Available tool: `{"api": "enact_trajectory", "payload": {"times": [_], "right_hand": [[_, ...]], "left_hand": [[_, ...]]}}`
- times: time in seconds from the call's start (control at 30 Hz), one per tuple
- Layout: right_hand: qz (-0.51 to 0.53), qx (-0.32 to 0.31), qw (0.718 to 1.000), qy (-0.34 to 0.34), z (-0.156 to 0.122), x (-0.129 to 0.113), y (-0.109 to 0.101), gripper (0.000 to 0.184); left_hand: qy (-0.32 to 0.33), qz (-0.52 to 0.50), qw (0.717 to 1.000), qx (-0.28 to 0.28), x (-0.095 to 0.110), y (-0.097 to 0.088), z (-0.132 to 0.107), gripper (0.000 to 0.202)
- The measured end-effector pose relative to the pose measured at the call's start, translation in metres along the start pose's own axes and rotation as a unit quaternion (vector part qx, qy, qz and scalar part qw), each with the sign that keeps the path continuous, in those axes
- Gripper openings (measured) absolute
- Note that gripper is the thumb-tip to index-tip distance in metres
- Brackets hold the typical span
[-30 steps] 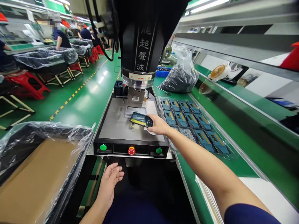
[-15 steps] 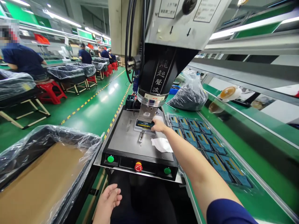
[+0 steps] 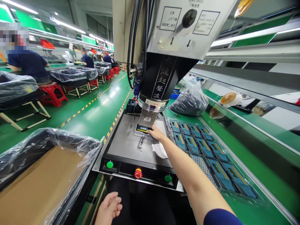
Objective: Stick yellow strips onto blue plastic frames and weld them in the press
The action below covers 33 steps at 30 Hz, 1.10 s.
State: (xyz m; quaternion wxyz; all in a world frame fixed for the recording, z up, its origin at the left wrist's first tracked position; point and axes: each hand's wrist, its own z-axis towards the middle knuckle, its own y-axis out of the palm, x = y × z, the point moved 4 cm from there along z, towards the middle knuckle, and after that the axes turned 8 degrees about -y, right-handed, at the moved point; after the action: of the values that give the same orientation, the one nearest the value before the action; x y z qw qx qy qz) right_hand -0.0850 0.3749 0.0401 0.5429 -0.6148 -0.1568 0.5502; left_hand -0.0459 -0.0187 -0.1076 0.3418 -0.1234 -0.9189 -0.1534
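Note:
My right hand [image 3: 156, 132] reaches under the press head [image 3: 154, 103] and grips the right end of a dark casing with a yellow stripe [image 3: 142, 129]. The casing sits in a small metal fixture [image 3: 138, 133] on the steel plate, just below the metal horn [image 3: 146, 119]. Some of my right fingertips are hidden behind the part. Low in front of the machine, my left hand [image 3: 109, 206] hangs with loosely curled fingers, nothing visible in it. White paper [image 3: 160, 150] lies on the plate beside my right forearm.
Clear trays of blue casings [image 3: 192, 142] lie to the right, near a bag of dark parts [image 3: 191, 98]. A plastic-lined bin [image 3: 93, 143] with cardboard stands left. Green buttons [image 3: 109, 164] and a red stop button [image 3: 138, 173] line the machine's front. Co-workers [image 3: 27, 61] sit far left.
My right hand has shifted slightly left over the casing, whose lighter window and stripe now show more clearly. My left hand has barely moved. The view has tilted a little upward.

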Motion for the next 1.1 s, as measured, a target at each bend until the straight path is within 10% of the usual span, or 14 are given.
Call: {"api": "enact_trajectory", "payload": {"times": [0.63, 0.83, 0.97, 1.1], "right_hand": [[-0.109, -0.014, 0.993, -0.04, -0.02, -0.019, 0.03, 0.032], [-0.1, 0.014, 0.993, -0.06, -0.038, -0.029, 0.025, 0.04], [-0.038, 0.101, 0.985, -0.136, -0.091, -0.035, 0.018, 0.041], [-0.021, 0.057, 0.986, -0.157, -0.155, -0.031, 0.01, 0.06]], "left_hand": [[0.006, 0.027, 1.0, -0.005, -0.004, 0.015, 0.003, 0.061], [0.101, 0.09, 0.991, 0.013, 0.015, 0.012, 0.007, 0.057], [0.264, 0.217, 0.939, 0.024, 0.044, 0.001, 0.006, 0.051], [0.406, 0.353, 0.84, 0.074, 0.069, 0.0, 0.001, 0.04]]}}
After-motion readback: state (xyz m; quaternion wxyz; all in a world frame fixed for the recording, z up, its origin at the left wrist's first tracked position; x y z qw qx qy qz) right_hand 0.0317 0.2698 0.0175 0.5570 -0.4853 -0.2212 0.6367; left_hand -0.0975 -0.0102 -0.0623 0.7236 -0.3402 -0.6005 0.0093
